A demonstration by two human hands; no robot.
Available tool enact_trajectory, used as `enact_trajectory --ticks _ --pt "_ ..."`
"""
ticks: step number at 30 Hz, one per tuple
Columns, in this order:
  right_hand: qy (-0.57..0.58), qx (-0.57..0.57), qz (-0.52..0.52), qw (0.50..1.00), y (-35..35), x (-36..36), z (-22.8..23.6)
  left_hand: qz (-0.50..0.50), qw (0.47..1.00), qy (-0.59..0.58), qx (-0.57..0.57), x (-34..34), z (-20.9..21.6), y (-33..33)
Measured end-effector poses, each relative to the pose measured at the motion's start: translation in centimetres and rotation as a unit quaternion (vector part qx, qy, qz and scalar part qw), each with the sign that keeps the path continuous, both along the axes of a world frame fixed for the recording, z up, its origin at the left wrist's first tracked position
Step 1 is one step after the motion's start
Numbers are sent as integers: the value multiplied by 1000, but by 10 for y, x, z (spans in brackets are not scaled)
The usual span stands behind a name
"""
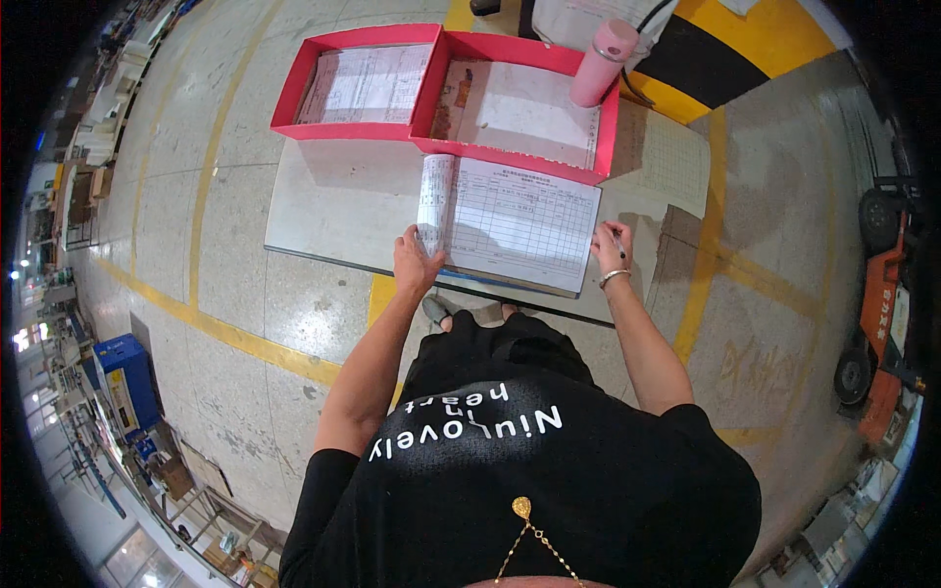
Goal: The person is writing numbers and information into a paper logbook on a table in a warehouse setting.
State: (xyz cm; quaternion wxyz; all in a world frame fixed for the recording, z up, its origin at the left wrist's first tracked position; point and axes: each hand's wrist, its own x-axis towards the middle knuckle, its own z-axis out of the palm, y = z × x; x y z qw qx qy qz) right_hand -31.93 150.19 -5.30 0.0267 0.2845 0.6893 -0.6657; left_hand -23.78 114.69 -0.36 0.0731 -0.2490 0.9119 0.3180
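A pad of printed forms (pixel 524 220) lies on the grey tabletop in front of me, its top sheet ruled into a table with some handwriting. Its turned-back sheets (pixel 436 191) curl into a roll along the left side. My left hand (pixel 419 260) grips the lower end of that roll, with the thumb near the pad's bottom edge. At the pad's right edge is my right hand (pixel 613 250), its fingers closed round a dark pen (pixel 619 247). The pen's tip is too small to make out.
Two red trays (pixel 426 108) stand at the table's far side, papers inside them. A pink bottle (pixel 603 64) stands upright in the right one. Beyond is a yellow-and-black striped surface (pixel 725 49). An orange wheeled vehicle (pixel 882 314) is at far right, a blue box (pixel 127 377) at left.
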Motion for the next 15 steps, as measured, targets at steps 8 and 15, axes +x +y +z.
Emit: enact_trajectory --ticks 8,15 --pt "55 105 70 991 -7 10 -2 -10 999 34 -8 7 -13 -9" --pt "56 152 71 984 -9 13 4 -24 999 30 -19 4 -6 -7"
